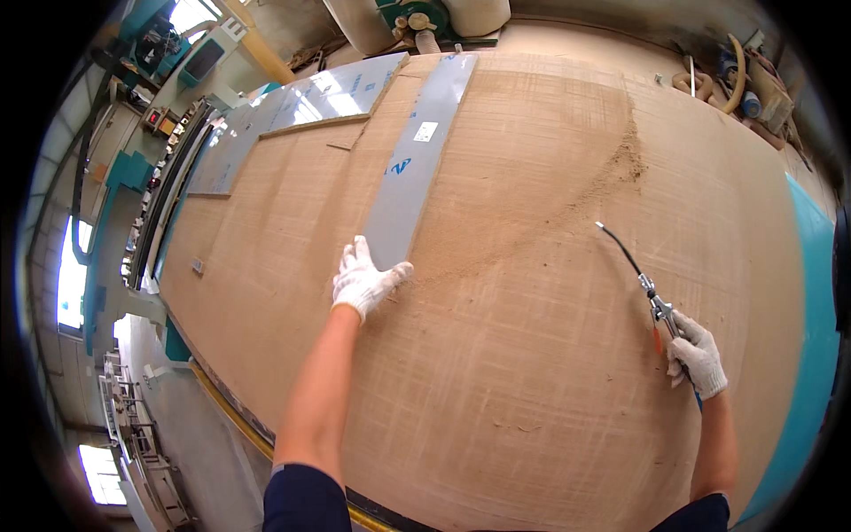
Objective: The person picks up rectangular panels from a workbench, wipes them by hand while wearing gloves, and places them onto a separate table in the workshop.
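My left hand [362,279], in a white knit glove, is at the near end of a long narrow grey panel [417,160]. Its fingers are spread along the left edge and the thumb reaches to the right corner, touching the panel. The panel lies flat on a wide brown board surface [532,355] and bears a white label [425,131]. On the right, my gloved right hand [697,356] is closed around an air blow gun [658,306]. The gun's thin black nozzle tube points up and left over the board, and an orange lever hangs beneath it.
A trail of sawdust [576,208] runs diagonally to a heap at the far right. Larger glossy grey panels [332,93] lie at the far left. Machinery [133,177] lines the left side. Hoses [736,75] and equipment stand beyond the far right edge; a teal border [814,293] edges the right.
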The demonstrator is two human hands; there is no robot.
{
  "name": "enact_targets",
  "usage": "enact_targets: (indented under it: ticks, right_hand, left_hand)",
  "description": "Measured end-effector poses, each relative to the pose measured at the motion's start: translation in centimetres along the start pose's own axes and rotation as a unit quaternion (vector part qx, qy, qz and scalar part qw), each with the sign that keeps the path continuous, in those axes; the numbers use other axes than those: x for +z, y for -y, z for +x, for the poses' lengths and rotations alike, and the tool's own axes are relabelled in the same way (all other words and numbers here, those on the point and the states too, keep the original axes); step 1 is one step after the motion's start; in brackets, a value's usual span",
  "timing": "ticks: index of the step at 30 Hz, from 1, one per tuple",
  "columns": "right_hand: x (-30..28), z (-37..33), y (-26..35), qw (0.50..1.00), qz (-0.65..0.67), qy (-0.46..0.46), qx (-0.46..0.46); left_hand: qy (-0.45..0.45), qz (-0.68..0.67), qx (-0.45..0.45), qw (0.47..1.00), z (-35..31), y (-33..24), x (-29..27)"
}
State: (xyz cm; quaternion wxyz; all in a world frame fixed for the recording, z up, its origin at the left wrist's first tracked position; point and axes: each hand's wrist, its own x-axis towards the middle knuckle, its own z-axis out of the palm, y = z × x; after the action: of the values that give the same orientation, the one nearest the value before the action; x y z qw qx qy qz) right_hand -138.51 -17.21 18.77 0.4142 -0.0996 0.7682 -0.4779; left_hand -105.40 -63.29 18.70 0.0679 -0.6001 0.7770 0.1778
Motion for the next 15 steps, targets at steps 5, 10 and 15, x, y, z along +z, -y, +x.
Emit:
enact_targets:
  ticks: [5,10,15]
  right_hand:
    - [-0.1,0.2,-3.4,0.995,0.047,-0.017,-0.086]
    - [2.6,-5.7,0.0,0.992,0.021,0.069,-0.102]
    - [8.7,-15.6,-5.2,0.897,0.215,0.351,0.163]
  left_hand:
    - [0.0,0.096,-0.036,0.995,1.2,-3.4,-0.9]
    - [-0.043,0.071,-0.034,0.996,-3.5,-4.7,-1.1]
    - [-0.037,0.077,-0.024,0.996,-9.9,-3.2,-0.1]
